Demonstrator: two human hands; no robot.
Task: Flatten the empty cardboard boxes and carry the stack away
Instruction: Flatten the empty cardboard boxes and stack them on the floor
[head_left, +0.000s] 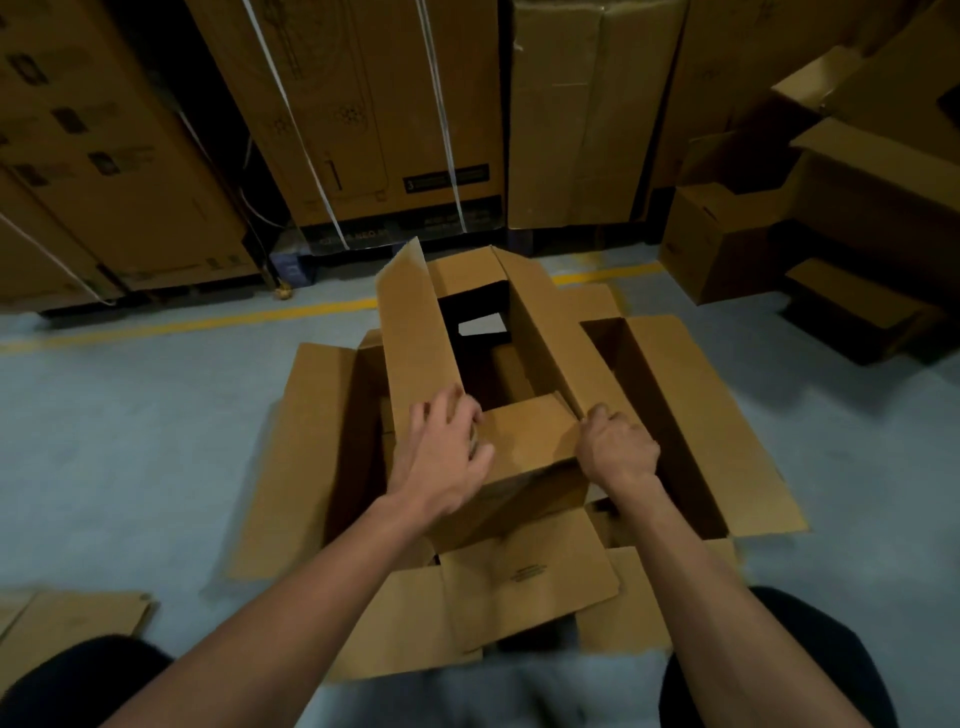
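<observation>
Both forearms outstretched, left hand (447, 447) and right hand (618, 449) each in curled grip on the open box's (524, 441) near flap

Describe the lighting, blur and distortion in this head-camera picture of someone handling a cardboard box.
Head view: dim, warm light; the inside of the open box is deep in shadow. The left hand is slightly motion-blurred, and the bottom edge is smeared. Wide-angle distortion bends the yellow floor line and tilts the stacked cartons.

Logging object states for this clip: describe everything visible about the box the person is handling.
The box being handled is plain brown corrugated cardboard, open-topped, long flaps raised, not yet flat. It sits inside a larger open box on the grey floor. The left hand lies on its near left corner; the right hand curls over the near right corner.
</observation>
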